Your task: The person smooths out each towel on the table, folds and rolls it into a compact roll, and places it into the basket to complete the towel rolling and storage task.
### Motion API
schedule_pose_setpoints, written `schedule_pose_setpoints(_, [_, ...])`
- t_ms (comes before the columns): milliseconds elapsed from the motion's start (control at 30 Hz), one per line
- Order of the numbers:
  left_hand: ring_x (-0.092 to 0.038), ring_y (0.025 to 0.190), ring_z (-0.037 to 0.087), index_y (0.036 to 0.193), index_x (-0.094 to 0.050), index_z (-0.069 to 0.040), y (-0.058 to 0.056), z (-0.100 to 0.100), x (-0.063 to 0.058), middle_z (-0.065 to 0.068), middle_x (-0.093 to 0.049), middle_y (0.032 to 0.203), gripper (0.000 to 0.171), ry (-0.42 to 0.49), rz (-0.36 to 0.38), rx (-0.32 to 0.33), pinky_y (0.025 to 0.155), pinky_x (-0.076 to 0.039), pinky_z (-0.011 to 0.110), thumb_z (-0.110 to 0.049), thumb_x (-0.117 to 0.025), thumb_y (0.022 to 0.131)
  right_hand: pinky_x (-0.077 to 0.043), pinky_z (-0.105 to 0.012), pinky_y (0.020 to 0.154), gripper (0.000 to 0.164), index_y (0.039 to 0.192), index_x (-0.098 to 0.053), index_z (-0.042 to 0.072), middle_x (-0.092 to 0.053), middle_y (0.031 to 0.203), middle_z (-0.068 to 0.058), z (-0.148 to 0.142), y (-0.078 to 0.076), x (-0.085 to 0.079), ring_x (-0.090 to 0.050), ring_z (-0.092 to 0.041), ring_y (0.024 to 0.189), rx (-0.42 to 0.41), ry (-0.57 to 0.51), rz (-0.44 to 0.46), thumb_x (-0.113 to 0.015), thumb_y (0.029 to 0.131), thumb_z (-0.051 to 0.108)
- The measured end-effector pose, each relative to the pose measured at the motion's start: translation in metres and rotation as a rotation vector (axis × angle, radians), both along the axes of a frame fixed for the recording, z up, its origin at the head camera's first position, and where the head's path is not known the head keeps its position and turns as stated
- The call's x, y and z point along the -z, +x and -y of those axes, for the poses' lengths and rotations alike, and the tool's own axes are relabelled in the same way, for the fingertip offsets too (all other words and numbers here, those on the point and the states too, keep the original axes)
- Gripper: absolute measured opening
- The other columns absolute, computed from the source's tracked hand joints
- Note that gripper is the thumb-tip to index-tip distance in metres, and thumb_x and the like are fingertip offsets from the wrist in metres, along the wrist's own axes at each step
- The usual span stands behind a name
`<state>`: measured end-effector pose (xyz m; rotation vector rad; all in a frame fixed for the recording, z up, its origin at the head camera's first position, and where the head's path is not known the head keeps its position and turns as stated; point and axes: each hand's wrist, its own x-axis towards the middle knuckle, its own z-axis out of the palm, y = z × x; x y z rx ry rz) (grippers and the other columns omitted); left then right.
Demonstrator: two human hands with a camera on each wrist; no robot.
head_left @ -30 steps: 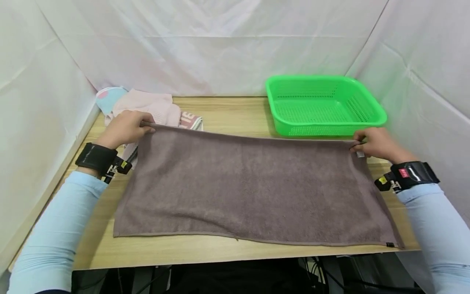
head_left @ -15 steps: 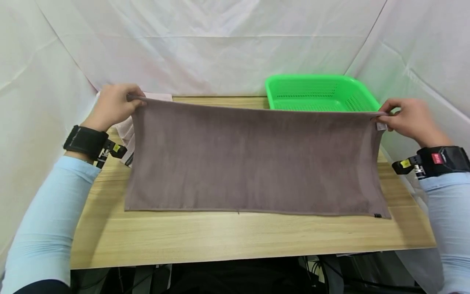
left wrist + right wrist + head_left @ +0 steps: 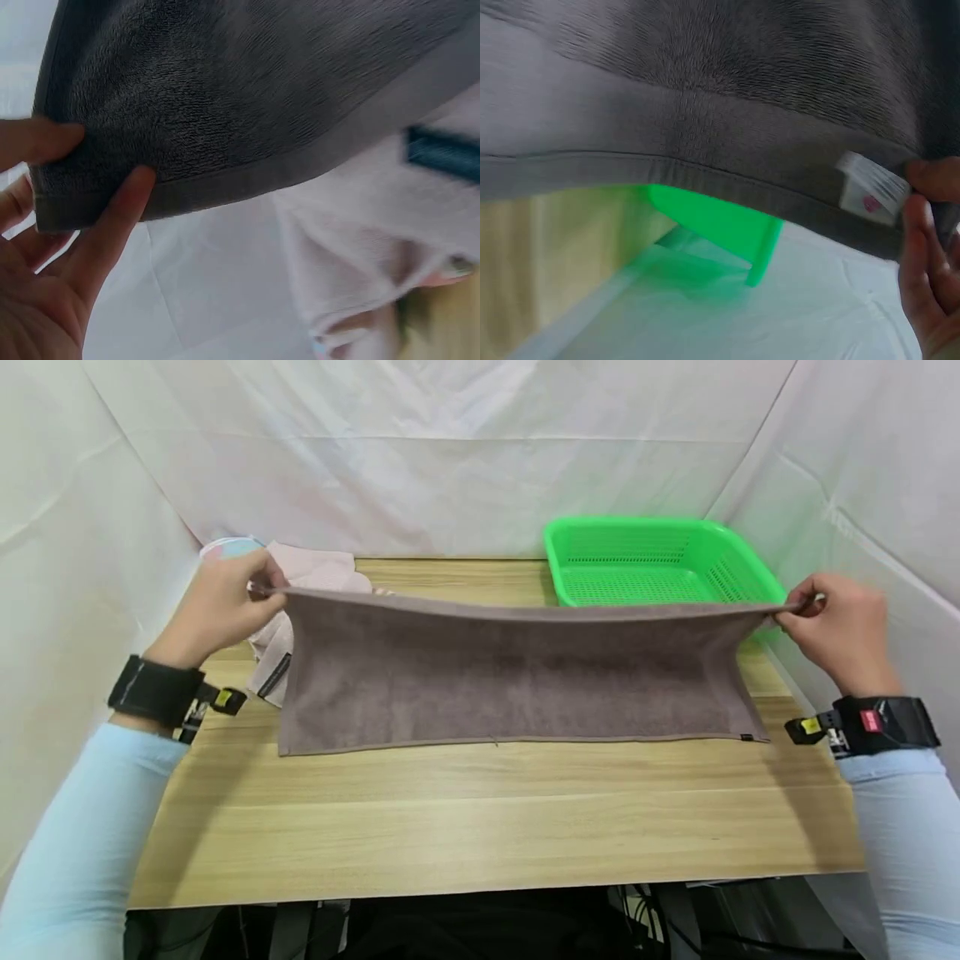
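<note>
A grey-brown towel (image 3: 510, 677) is stretched sideways between both hands in the head view, its top edge sagging slightly in the middle. My left hand (image 3: 225, 602) pinches its upper left corner; in the left wrist view the left hand (image 3: 82, 247) has thumb and fingers on the hemmed corner. At the upper right corner my right hand (image 3: 843, 627) pinches the towel. Beside the right fingertips a white care label (image 3: 874, 189) shows in the right wrist view. The towel's lower edge hangs toward the near side, over the table.
A green perforated basket (image 3: 626, 539) stands at the back right, partly behind the towel. Pale pink cloths (image 3: 318, 568) lie in a heap at the back left, near the left hand. The wooden table (image 3: 487, 827) ends at a near edge; white sheeting (image 3: 450, 485) encloses the back and sides.
Both hands lifted the towel's far edge up from near the table, then came down slightly. The near edge has moved away from the table's front edge. Both hands have kept their grip.
</note>
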<state>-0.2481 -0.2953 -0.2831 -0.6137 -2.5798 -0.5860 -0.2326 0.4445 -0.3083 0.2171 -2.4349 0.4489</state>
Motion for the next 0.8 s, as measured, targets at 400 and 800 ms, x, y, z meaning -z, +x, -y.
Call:
schedule_pose_setpoints(400, [-0.055,0.078,0.002,0.071,-0.056,-0.027,0.071,0.009,0.064,-0.005,-0.075,0.091,0.041,-0.057,0.098,0.185,0.069,-0.044,0.020,0.004,-0.082,0.062,-0.041,-0.005,0.061,0.014,0.083,-0.075,0.008,-0.064,0.076,0.029,-0.016,0.062,0.045,-0.051,0.022,0.069,-0.101,-0.085,0.309,-0.081,0.078,-0.004])
schedule_pose_setpoints(800, [-0.063,0.093,0.017,0.063,-0.056,-0.037,0.088,0.014,0.092,-0.008,-0.071,0.096,0.044,-0.175,0.216,0.206,0.080,-0.047,0.036,-0.020,-0.096,0.064,-0.047,-0.020,0.069,0.019,0.078,-0.074,0.023,-0.075,0.082,0.003,-0.024,0.061,0.082,-0.060,0.005,0.080,-0.225,0.159,0.533,-0.083,0.078,0.006])
